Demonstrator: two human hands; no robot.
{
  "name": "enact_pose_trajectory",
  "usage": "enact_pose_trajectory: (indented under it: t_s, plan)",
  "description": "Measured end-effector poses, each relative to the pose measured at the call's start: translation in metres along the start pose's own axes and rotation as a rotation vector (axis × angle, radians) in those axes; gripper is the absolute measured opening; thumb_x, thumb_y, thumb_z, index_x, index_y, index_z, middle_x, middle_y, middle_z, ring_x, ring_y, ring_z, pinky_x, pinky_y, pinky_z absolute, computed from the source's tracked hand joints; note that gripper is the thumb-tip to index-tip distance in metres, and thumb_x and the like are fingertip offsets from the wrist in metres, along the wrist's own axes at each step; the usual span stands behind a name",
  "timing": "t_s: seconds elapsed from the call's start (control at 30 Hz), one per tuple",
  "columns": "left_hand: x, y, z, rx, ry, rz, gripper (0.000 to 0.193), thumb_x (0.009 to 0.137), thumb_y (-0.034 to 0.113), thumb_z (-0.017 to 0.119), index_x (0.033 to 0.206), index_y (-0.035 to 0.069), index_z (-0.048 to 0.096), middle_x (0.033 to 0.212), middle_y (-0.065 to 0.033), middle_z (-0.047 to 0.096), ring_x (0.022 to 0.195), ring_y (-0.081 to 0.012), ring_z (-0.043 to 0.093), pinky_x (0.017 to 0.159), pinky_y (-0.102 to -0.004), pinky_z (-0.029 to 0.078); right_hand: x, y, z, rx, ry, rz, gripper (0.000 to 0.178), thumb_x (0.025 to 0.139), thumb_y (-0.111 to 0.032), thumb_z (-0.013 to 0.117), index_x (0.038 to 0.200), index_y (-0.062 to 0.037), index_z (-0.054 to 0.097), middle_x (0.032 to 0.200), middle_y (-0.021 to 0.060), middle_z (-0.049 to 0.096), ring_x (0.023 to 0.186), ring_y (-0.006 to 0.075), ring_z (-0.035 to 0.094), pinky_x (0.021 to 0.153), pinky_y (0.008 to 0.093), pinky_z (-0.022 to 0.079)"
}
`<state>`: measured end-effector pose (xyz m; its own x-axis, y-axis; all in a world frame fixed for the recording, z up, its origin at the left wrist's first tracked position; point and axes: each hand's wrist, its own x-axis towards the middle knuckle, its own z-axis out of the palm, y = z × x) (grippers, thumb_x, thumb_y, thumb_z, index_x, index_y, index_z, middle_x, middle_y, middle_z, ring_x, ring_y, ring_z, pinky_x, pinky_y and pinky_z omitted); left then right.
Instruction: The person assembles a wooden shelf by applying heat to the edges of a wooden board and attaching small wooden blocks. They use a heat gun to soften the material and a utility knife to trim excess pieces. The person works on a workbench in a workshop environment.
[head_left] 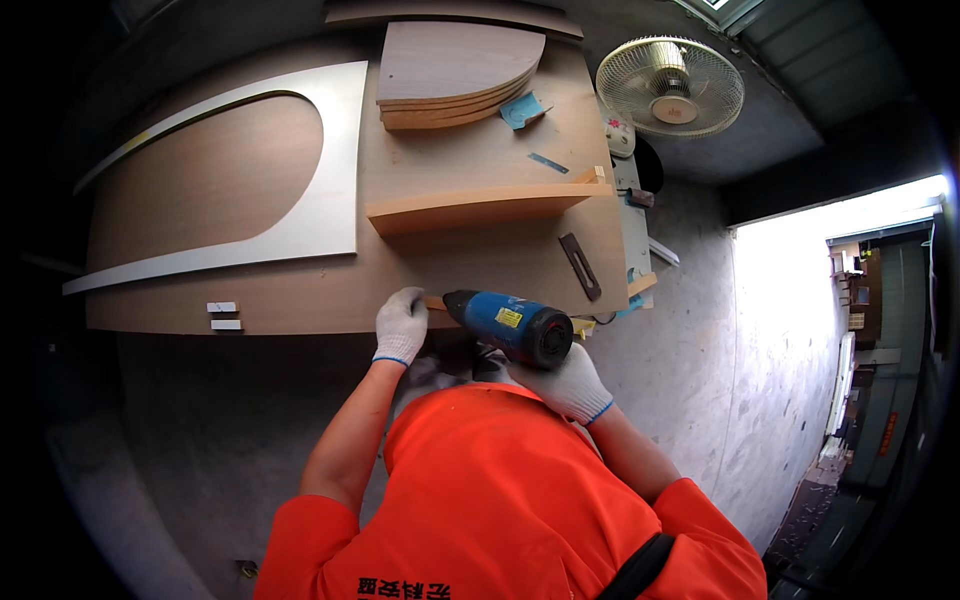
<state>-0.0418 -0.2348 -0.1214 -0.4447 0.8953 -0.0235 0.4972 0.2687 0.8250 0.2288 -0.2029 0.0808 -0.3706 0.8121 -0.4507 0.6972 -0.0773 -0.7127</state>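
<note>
White knitted gloves with blue cuffs cover both hands, at the near edge of the brown board table. My right hand (572, 385) grips the handle of a blue power tool with a black nose, shaped like a heat gun (505, 322); the handle is mostly hidden under its body. The tool's nose points left, toward my left hand (402, 325). Closed fingers of my left hand pinch a narrow brown wood strip (434, 302), whose other end reaches to the tool's nose. Whether nose and strip touch, I cannot tell.
A curved wooden piece (480, 207) lies beyond the hands, with a dark slotted bar (580, 267) to its right. Stacked curved panels (455, 65) sit farther back. A white arched frame (340, 160) and small white blocks (224, 315) are left. A fan (672, 90) stands back right.
</note>
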Motion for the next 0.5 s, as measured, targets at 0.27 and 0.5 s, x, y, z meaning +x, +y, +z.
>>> enact_pose_trajectory:
  t_s: [0.27,0.5]
  plan:
    - [-0.0001,-0.0029,0.0027,-0.109,0.096,-0.056,0.022,0.096,0.009,0.068,0.113,0.002,0.080,0.107,-0.0210,0.080,0.101,-0.0375,0.078,0.093,-0.0451,0.061,-0.0067,-0.0074,-0.0064,-0.011,-0.028,0.024,0.047,0.090,-0.042,0.081,0.124,-0.0090,0.079,0.116,0.0205,0.081,0.116,0.0373,0.076,0.100,0.0436,0.060]
    - [-0.0002,-0.0029,-0.0012,-0.247,0.067,-0.160,0.023,0.097,0.006,0.070,0.116,-0.002,0.079,0.102,-0.0162,0.081,0.092,-0.0239,0.078,0.088,-0.0378,0.061,-0.0095,-0.0069,-0.0092,0.105,0.000,0.019,0.049,0.089,-0.039,0.083,0.125,-0.0069,0.078,0.116,0.0200,0.081,0.115,0.0359,0.078,0.101,0.0428,0.061]
